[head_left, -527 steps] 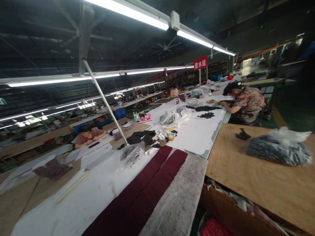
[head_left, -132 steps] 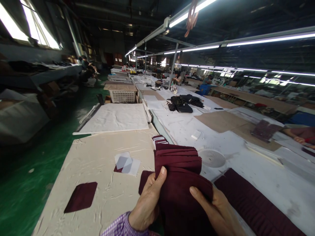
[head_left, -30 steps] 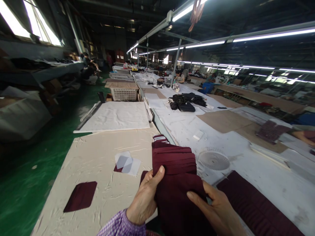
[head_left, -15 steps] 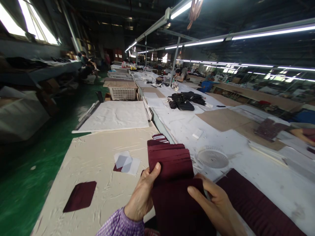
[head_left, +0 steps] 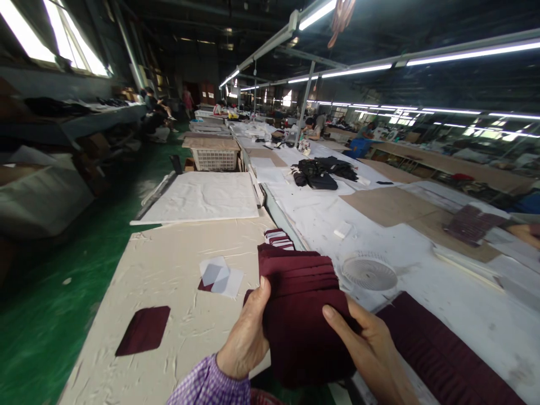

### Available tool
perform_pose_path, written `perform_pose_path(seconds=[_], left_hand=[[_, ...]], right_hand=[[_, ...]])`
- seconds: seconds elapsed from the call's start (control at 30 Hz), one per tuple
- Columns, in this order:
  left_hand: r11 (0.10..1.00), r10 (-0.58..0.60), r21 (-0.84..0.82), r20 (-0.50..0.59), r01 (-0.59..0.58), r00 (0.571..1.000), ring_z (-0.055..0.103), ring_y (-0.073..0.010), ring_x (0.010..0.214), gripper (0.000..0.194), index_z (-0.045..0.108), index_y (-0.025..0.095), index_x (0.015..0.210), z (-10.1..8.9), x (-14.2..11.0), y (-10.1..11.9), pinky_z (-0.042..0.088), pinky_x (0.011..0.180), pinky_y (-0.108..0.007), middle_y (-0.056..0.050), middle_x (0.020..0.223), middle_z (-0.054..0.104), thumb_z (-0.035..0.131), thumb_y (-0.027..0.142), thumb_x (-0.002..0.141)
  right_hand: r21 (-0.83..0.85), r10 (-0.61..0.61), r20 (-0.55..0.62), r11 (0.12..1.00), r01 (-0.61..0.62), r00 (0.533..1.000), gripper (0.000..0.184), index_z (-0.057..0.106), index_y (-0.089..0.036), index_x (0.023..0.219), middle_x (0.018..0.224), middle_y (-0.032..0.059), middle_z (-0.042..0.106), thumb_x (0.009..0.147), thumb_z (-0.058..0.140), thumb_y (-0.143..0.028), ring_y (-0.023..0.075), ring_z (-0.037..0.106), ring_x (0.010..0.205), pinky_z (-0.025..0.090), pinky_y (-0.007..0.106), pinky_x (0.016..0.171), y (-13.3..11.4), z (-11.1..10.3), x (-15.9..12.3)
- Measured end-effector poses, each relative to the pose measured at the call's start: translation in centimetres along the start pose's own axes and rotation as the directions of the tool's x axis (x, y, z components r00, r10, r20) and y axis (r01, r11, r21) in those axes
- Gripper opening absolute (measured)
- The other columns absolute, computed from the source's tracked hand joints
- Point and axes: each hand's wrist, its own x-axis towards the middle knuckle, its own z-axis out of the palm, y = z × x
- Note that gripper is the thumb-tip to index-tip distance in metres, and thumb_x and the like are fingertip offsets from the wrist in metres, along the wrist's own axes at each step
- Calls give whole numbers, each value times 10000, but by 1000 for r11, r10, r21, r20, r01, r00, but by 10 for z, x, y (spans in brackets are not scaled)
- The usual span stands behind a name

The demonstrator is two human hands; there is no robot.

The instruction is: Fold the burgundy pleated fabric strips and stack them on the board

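In the head view, the beige counter (head_left: 181,253) is spreading out left of and beyond the left hand (head_left: 244,332), its left edge slanting away above the green floor (head_left: 42,315). Its right side is meeting the white counter (head_left: 312,211) along a seam beyond the hands. A stretch of beige surface is lying between the left hand and a loose maroon square (head_left: 143,331), leaving that hand room on its left.

Beyond the left hand, pale patches (head_left: 225,278) are overlapping a bit of maroon cloth (head_left: 205,286). A striped pile (head_left: 278,239) is sitting just past the hands. Beyond the right hand (head_left: 371,343), a round white grille (head_left: 369,271) is resting on the white counter, while a long maroon strip (head_left: 447,349) is running near that hand, crowding its right side. Farther off, a black cloth heap (head_left: 324,174) is lying.

Both hands are grasping the maroon cloth stack (head_left: 306,337) between them by its side edges, thumbs on top. Whether it is touching the counter, I cannot tell. Its layers are fanning out, their far edges running crosswise between the hands; its long axis is pointing away from the person, leaning slightly left.
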Motion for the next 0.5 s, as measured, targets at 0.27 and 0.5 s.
perform_pose_path(seconds=[0.27, 0.5], left_hand=[[985, 76, 139, 211, -106, 975, 662, -220, 960, 403, 706, 241, 987, -10, -3, -1, 473, 926, -350, -36, 933, 746, 788, 122, 611], [968, 75, 225, 155, -109, 985, 684, -200, 854, 295, 723, 188, 919, -2, -8, -1, 525, 806, -295, -53, 912, 749, 744, 78, 646]], right_hand=[[99, 70, -42, 993, -66, 997, 391, 649, -188, 1132, 1079, 77, 699, 815, 592, -411, 263, 646, 984, 517, 334, 875, -2, 4, -4], [75, 72, -46, 995, -69, 996, 387, 643, -194, 1127, 1089, 71, 695, 821, 579, -423, 255, 641, 995, 515, 332, 876, -1, 5, -7]])
